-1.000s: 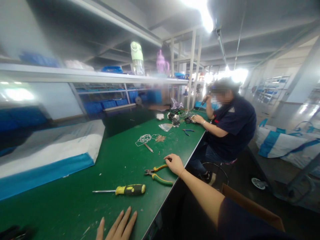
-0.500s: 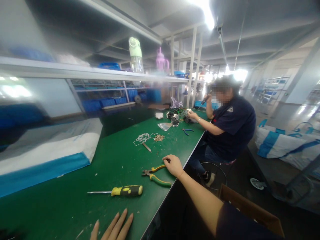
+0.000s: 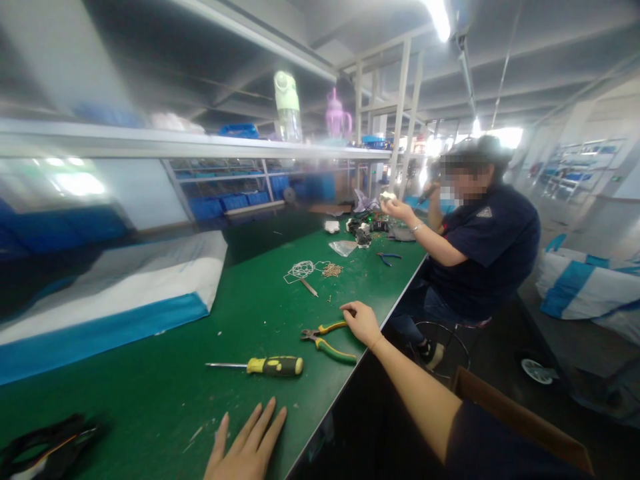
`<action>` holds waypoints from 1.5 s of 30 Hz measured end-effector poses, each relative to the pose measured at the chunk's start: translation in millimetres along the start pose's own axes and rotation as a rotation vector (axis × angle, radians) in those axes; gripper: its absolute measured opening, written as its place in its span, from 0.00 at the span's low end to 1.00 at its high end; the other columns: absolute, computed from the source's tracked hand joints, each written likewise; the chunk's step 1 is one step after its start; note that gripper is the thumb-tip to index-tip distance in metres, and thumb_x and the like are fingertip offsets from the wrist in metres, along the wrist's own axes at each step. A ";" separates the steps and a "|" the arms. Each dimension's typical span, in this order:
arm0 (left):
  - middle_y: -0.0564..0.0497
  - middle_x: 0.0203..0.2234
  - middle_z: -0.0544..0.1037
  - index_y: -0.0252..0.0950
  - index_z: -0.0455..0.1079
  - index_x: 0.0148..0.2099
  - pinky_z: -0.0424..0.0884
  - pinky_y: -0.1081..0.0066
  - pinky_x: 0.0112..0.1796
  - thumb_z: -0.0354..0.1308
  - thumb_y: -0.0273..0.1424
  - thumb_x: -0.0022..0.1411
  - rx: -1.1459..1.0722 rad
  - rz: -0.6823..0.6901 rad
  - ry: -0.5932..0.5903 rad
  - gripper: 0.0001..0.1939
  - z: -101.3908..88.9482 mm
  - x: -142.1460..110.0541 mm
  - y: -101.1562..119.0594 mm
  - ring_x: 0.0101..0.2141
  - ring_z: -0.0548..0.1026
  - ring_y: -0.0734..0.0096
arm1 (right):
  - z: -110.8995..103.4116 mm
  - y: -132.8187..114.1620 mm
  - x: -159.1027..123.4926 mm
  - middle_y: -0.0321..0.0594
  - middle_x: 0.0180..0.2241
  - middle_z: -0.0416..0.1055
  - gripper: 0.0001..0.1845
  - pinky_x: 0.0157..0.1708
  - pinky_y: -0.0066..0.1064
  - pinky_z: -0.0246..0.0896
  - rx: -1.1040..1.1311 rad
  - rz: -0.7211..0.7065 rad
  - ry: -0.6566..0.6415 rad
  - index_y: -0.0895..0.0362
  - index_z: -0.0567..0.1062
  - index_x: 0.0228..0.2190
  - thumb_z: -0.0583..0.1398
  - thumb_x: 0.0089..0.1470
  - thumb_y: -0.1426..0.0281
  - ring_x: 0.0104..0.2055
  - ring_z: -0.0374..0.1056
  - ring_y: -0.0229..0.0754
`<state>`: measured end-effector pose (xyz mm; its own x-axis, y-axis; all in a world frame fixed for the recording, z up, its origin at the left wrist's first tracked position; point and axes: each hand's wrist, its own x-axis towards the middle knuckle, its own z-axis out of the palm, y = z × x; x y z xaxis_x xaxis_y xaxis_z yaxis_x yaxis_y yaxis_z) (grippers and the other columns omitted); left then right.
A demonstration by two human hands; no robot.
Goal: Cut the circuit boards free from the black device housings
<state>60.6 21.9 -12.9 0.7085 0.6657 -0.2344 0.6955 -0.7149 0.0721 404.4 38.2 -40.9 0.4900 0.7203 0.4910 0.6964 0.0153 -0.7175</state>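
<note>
My left hand (image 3: 247, 443) lies flat on the green table at the bottom of the head view, fingers spread, holding nothing. Just beyond its fingertips is a yellow and black screwdriver (image 3: 276, 365), its metal shaft pointing left. My right hand (image 3: 363, 323) rests loosely at the table's right edge with its fingers bent. It covers the end of the upper handle of the diagonal cutters (image 3: 325, 338), with no grip to be seen. These cutters have yellow and green handles and lie with their jaws to the left.
A co-worker (image 3: 485, 233) sits at the right edge, holding up a small white part (image 3: 387, 198). Farther along lie white cord (image 3: 303, 269), a pile of small brass-coloured pieces (image 3: 332, 270) and blue pliers (image 3: 387, 258). A white-blue sack (image 3: 200, 267) lies left; a black object (image 3: 45, 447) sits lower left.
The view has swung slightly left, bringing the black object further into sight. My hands keep their places on the table. The co-worker has raised the white part off the table.
</note>
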 end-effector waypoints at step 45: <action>0.47 0.59 0.67 0.42 0.68 0.56 0.61 0.51 0.58 0.55 0.36 0.62 -0.053 0.059 0.337 0.20 -50.6 -21.3 40.4 0.59 0.64 0.55 | -68.5 -32.4 147.2 0.55 0.46 0.69 0.33 0.50 0.38 0.61 -0.782 -0.212 -0.503 0.63 0.74 0.49 0.67 0.39 0.63 0.48 0.67 0.53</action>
<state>79.6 -10.3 44.1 0.7414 0.6629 0.1042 0.6509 -0.7482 0.1285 489.9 96.2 88.4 0.1569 0.9725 0.1719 0.9875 -0.1567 -0.0147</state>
